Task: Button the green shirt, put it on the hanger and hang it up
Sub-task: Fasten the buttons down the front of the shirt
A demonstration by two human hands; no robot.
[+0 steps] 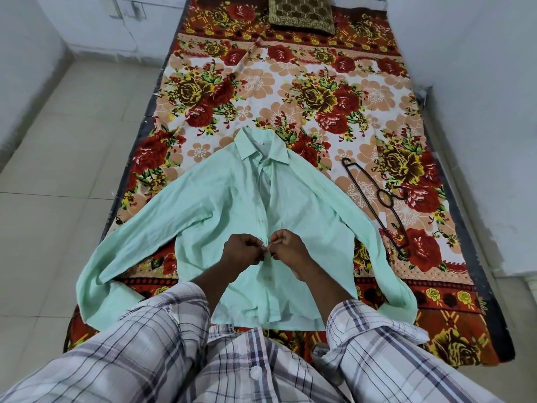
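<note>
Head view. The green shirt (226, 199) lies face-up on the bed (319, 91), collar away from me, sleeves spread to either side, hem close to the bed's near edge. My left hand (242, 250) and right hand (286, 248) meet at the middle of the front opening, each with curled fingers pinching one fabric edge. The button between them is too small to make out.

Step in hand, as I judge it: buttoning, partway up. Below my hands the front lies closed; toward the collar it gapes open. The next move calls for seating this button through its hole, then walking both hands up to the next one while the two edges stay aligned.

The hanger (377, 199) lies on the bed to my right, just beside that sleeve, untouched.

Edges and room: the sleeve on my left ends near the bed's left edge, with floor (58, 170) beyond. A wall stands close on the right. Open sheet runs from the collar to the pillow (302, 13). No hanging place is in view.
</note>
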